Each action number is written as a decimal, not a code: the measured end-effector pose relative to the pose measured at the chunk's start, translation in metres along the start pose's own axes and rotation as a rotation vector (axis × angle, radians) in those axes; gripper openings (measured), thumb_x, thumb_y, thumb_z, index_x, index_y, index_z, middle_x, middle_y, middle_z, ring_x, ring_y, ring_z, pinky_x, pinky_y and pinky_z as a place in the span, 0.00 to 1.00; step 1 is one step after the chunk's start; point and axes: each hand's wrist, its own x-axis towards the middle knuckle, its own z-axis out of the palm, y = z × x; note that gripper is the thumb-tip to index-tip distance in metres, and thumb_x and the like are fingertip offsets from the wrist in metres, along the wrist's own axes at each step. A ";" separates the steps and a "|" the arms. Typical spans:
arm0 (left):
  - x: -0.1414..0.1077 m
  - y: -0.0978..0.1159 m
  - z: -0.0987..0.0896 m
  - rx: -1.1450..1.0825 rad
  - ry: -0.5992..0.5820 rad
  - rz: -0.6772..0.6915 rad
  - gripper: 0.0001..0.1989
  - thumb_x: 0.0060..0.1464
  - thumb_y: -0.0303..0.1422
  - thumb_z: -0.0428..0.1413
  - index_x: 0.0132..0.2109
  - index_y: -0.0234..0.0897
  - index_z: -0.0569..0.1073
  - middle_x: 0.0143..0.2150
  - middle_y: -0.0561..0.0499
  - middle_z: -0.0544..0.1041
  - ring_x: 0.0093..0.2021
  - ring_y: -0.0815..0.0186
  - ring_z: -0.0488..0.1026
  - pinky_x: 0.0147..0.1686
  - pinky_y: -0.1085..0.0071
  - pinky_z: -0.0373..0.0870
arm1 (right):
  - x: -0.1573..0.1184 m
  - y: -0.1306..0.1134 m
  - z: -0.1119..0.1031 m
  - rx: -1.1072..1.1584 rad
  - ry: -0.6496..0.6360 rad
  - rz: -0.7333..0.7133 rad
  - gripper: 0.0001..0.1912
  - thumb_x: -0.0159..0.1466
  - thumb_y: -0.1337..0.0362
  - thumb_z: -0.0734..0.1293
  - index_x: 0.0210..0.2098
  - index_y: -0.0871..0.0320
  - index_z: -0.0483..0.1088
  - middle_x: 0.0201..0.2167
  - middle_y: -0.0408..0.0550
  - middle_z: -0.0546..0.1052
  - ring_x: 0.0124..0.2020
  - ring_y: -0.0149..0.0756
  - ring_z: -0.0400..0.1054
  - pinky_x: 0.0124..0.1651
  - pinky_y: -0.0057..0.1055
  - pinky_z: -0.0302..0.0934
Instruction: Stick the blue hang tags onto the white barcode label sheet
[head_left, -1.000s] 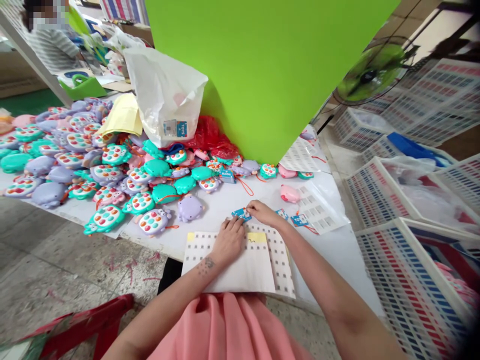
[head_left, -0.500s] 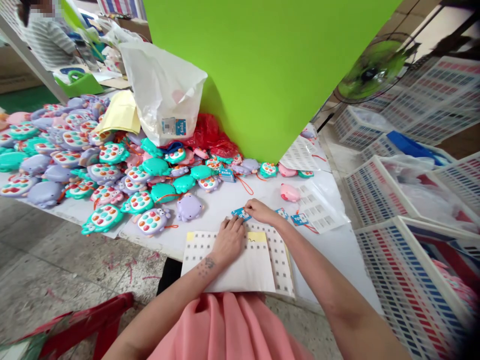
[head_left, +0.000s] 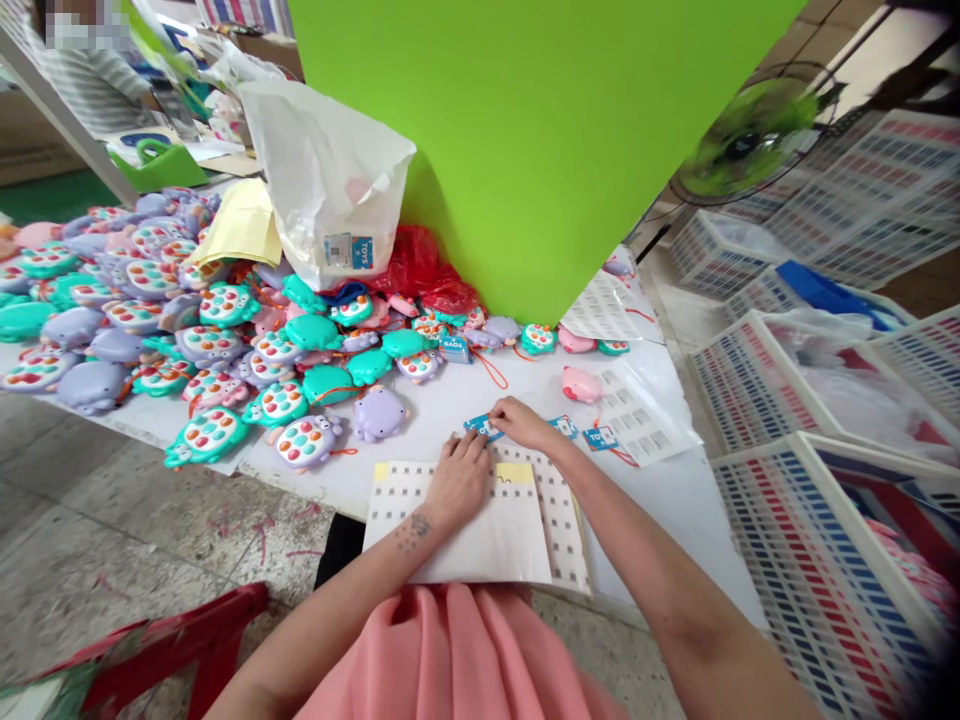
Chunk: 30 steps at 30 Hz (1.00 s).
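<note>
White tabletop (head_left: pixel 439 412) lies bare beyond and left of the blue card (head_left: pixel 480 424), which sits just past the sticker sheet (head_left: pixel 487 548), its partly covered long axis running roughly sideways. Of the hands, the left (head_left: pixel 460 478) lies flat, fingertips at the card's near edge; the right (head_left: pixel 521 422) touches its right end, grip unclear.

Bright, fairly even indoor light from out of frame; soft shadow on green panel (head_left: pixel 547 130) beside white bag (head_left: pixel 315 170). Hands (head_left: pixel 463 472) reasonably clear, fan blades (head_left: pixel 716 165) blurred. Wide-angle stretch at edges, crates (head_left: pixel 757 535) skewed, lower right corner dark and soft, pixelated block (head_left: pixel 82 28) top left.
</note>
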 end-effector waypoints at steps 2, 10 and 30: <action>0.000 0.000 -0.001 0.000 -0.002 -0.001 0.13 0.59 0.27 0.44 0.49 0.33 0.68 0.58 0.43 0.66 0.61 0.58 0.57 0.57 0.56 0.56 | -0.001 0.000 0.000 0.006 0.003 -0.003 0.01 0.56 0.70 0.65 0.28 0.60 0.68 0.31 0.45 0.71 0.34 0.32 0.64 0.39 0.27 0.57; 0.000 0.001 -0.002 -0.002 -0.001 0.002 0.14 0.59 0.27 0.44 0.50 0.34 0.67 0.57 0.43 0.66 0.61 0.58 0.57 0.57 0.56 0.56 | -0.005 0.004 -0.005 0.062 -0.036 -0.063 0.12 0.50 0.69 0.70 0.34 0.61 0.68 0.34 0.46 0.68 0.35 0.33 0.63 0.39 0.29 0.58; 0.001 0.001 -0.002 -0.008 0.005 -0.010 0.12 0.59 0.28 0.44 0.47 0.34 0.69 0.57 0.44 0.67 0.61 0.58 0.58 0.55 0.57 0.56 | 0.013 0.004 0.010 -0.084 0.125 0.079 0.05 0.61 0.64 0.62 0.32 0.59 0.67 0.29 0.46 0.70 0.32 0.32 0.63 0.35 0.28 0.55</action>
